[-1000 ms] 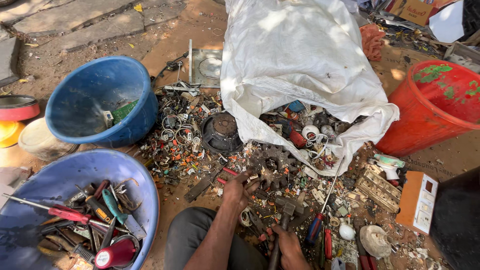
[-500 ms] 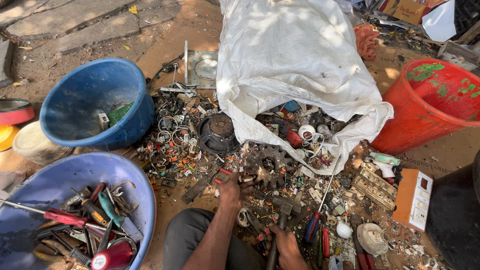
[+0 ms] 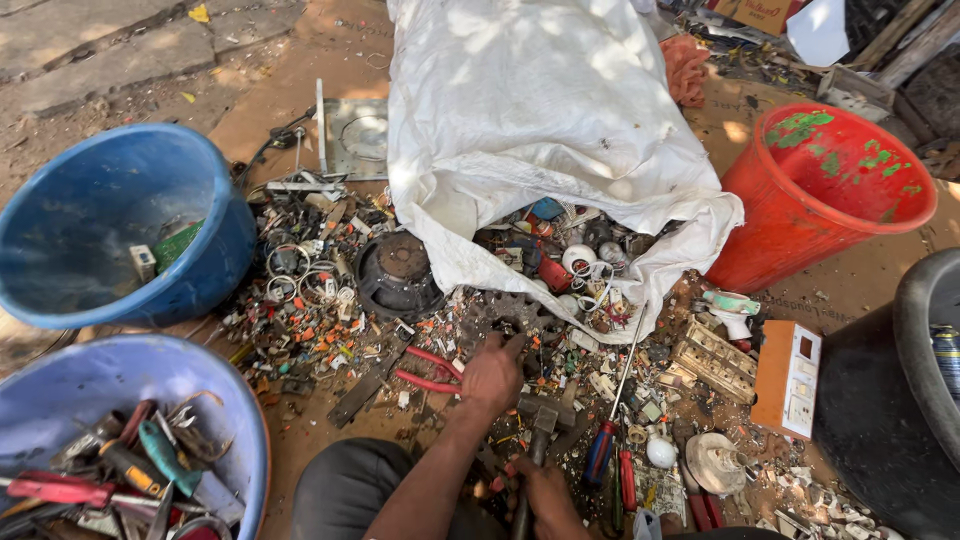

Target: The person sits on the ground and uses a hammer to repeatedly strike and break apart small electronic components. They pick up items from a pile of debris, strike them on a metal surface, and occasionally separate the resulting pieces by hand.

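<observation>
Hammer (image 3: 540,425) lying in scrap pile betw. both hands; right hand (image 3: 535,490) gripping its handle low, fingers clenched round it. Left hand (image 3: 492,375) pressing loosely into scrap, fingers half curled, holding nothing visible. Head prob. heavy, stiff; best gripping mid-handle

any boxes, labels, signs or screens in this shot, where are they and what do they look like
Orange and white boxy panel: lies on the ground right of the scrap pile, rectangular, with small windows and buttons.
Cardboard box: top edge, behind the red bucket, brown, printing too small to tell.
White sheet: beside that box, blank side showing.
No lit screens visible.
</observation>
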